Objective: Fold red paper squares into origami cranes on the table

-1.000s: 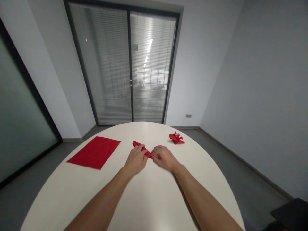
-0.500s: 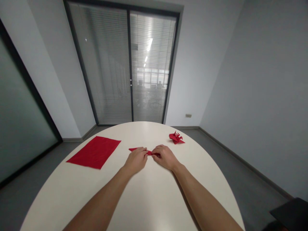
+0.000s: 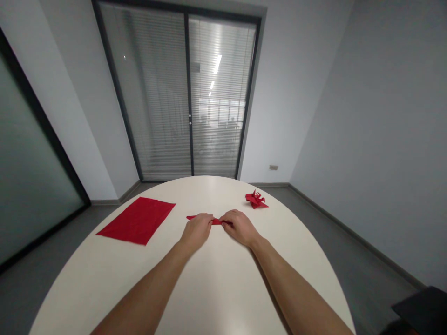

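A narrow folded piece of red paper (image 3: 216,222) lies between my hands near the middle of the round white table (image 3: 216,279). My left hand (image 3: 198,231) is closed on its left part, and a pointed end sticks out past the knuckles. With curled fingers, my right hand (image 3: 240,227) grips the right end. Most of the paper is hidden under the fingers, so its full shape does not show.
To the left lies a flat red paper sheet (image 3: 138,221). Folded red paper figures (image 3: 256,199) sit together at the back right, near the table's edge. A dark object (image 3: 422,307) stands at the lower right, beyond the table.
My left hand has shifted very slightly left, showing a little more of the folded paper between the hands. Sheet and figures lie as before.
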`<state>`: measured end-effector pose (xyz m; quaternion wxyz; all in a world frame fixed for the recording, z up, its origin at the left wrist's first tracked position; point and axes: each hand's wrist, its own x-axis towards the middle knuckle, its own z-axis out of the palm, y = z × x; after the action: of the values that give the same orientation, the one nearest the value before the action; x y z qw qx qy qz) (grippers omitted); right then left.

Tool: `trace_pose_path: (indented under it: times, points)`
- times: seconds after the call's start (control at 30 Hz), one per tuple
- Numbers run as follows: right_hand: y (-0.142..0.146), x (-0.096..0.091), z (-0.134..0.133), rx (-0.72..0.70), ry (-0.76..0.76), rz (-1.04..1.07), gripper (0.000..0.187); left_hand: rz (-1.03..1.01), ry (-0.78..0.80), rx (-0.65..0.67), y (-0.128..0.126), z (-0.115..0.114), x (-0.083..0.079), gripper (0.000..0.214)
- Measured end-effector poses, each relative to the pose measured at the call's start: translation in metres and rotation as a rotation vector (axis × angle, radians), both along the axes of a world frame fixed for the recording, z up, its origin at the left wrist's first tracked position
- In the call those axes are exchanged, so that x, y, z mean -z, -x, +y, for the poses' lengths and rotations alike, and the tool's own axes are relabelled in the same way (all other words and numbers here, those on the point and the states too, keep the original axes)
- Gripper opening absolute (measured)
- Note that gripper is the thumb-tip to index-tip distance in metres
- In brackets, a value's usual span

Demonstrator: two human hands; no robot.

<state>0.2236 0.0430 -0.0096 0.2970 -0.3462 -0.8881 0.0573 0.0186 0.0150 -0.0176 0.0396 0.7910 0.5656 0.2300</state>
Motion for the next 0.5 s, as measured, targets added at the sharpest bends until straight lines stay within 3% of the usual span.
trace_pose_path:
  times: [0.2, 0.5]
  points:
    - [-0.0017, 0.0024, 0.0035, -0.045, -0.004, -0.015, 0.037, -0.015, 0.029, 0.024, 0.0005, -0.0005, -0.001, 0.036]
    - [-0.0033, -0.0016, 0.0011, 0.028, 0.031, -0.084, 0.036, 0.053, 0.003, 0.047, 0.0018, 0.0012, 0.0026, 0.043]
